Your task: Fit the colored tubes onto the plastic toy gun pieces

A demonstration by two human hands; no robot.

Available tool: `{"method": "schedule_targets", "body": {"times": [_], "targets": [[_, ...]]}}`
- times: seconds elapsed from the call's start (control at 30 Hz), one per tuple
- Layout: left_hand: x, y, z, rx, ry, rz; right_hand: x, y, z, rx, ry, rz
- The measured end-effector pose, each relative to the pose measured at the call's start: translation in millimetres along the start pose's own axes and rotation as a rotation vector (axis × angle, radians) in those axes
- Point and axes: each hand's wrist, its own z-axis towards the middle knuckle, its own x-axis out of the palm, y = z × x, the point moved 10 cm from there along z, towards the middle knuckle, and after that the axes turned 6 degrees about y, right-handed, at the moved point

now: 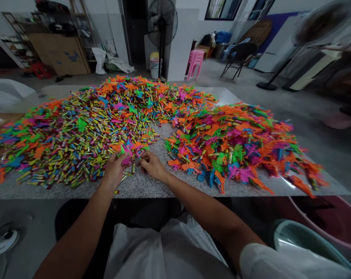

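Observation:
My left hand (114, 169) is closed around a pink plastic toy piece (128, 152), with a bit of green showing beside it. Just to the right, my right hand (152, 166) has its thumb and fingers pinched together; whatever lies between them is too small to make out. A thin yellowish tube (133, 167) shows in the gap between the hands. Behind and left of them spreads a heap of small multicoloured tubes (88, 143) mixed with plastic pieces. Right of my right hand lies a pile of flat orange, green, pink and blue plastic toy pieces (236, 143).
Both piles rest on a grey speckled tabletop (159, 186). Below its right edge stand a pink tub (338, 221) and a pale green bin (297, 232). Beyond the table are a standing fan (162, 23), stacked pink stools (196, 60) and a black folding chair (245, 54).

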Motion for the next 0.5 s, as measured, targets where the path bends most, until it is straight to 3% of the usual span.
{"method": "schedule_targets", "body": {"times": [0.23, 0.5], "targets": [[34.0, 0.5, -8.6, 0.049, 0.072, 0.011, 1.1, 1.6, -21.9, -0.055, -0.069, 0.266], [40.3, -0.4, -12.6, 0.064, 0.063, 0.026, -4.6, -0.7, -31.8, -0.033, -0.038, 0.390]]}}
